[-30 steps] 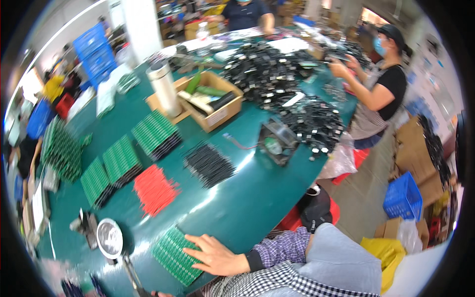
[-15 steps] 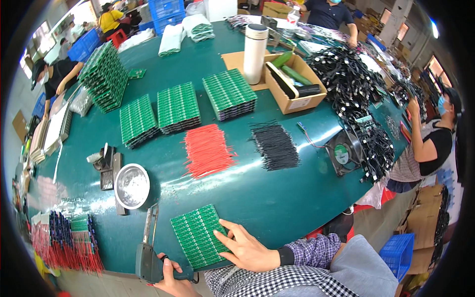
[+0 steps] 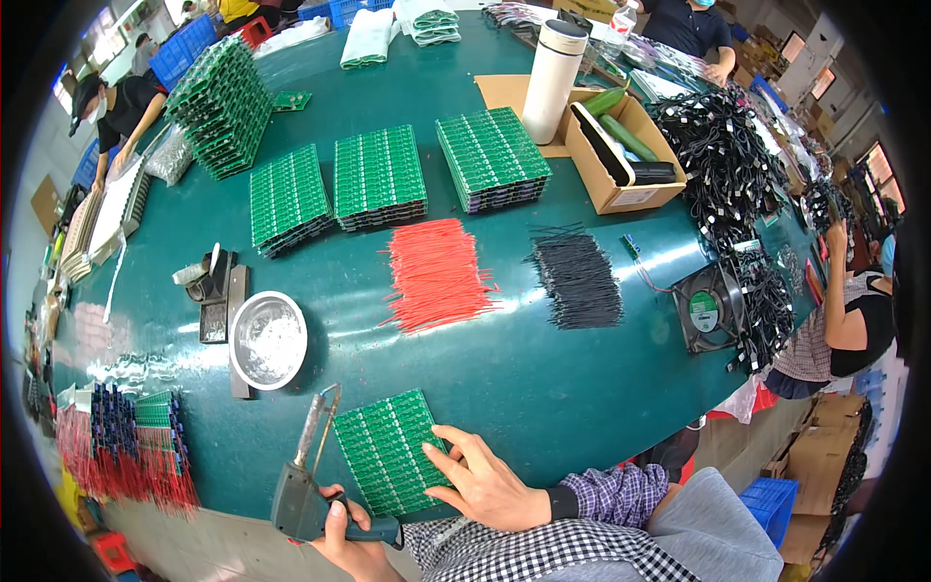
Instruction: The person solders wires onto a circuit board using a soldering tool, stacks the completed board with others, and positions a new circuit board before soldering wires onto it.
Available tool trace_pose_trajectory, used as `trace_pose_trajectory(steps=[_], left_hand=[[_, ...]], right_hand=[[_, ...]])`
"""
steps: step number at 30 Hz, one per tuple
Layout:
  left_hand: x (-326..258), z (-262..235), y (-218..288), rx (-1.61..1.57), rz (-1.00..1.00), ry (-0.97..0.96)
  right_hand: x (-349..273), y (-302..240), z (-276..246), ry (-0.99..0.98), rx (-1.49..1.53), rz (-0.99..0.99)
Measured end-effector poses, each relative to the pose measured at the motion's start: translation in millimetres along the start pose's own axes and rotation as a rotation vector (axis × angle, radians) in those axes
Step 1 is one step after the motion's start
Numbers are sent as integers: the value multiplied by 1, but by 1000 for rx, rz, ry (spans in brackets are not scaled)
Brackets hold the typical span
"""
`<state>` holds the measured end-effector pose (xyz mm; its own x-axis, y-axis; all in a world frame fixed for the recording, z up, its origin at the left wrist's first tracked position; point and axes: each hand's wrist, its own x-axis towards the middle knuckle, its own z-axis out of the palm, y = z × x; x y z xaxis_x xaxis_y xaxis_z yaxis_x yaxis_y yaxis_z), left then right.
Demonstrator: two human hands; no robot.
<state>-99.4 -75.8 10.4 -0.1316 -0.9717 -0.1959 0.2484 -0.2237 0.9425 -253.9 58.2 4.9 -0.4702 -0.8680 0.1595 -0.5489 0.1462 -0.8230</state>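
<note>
The right hand [image 3: 490,483] is pressing spread, released fingers [image 3: 448,456] on the green circuit panel [image 3: 388,451] lying on the surface [image 3: 543,373]. The left hand [image 3: 354,543] is clenching a soldering gun [image 3: 305,485]. The panel looks thin, stiff, light and fragile; edges seem the best hold.
</note>
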Motion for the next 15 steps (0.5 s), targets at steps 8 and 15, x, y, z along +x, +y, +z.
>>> trace_pose_trajectory(steps=[8,15], left_hand=[[3,-2,-20,-73,-11,-14],[13,0,-16,-43,82,-23]], right_hand=[[2,-5,2,52,-123,-28],[37,0,-43,-41,-327,-189]])
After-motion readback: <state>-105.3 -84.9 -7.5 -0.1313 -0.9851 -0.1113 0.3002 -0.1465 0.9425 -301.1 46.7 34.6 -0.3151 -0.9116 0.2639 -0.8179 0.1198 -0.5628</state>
